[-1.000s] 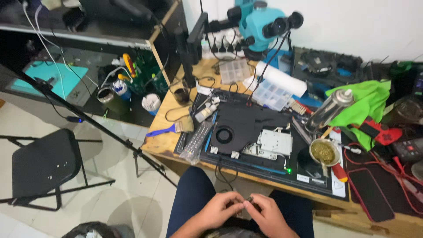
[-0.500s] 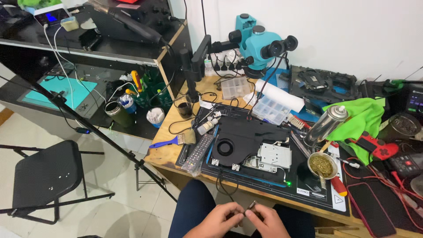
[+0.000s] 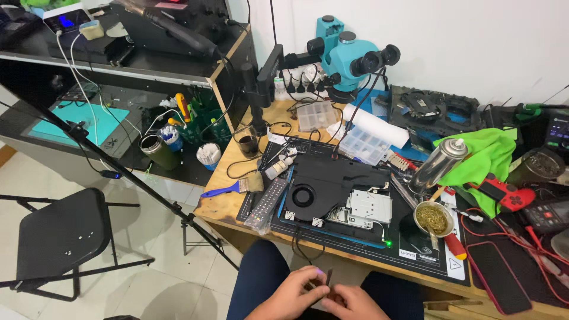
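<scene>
Bottom middle of frame | my left hand [image 3: 290, 294] and right hand [image 3: 354, 305] pinch a small dark part [image 3: 328, 278] | opened black console [image 3: 338, 192] waits on the mat, work not finished

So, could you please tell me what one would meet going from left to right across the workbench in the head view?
Blue-handled brush → remote control → opened black console → round tin of brass wool → red game controller. In front of the bench, the left hand and right hand meet over a small dark part.
</scene>
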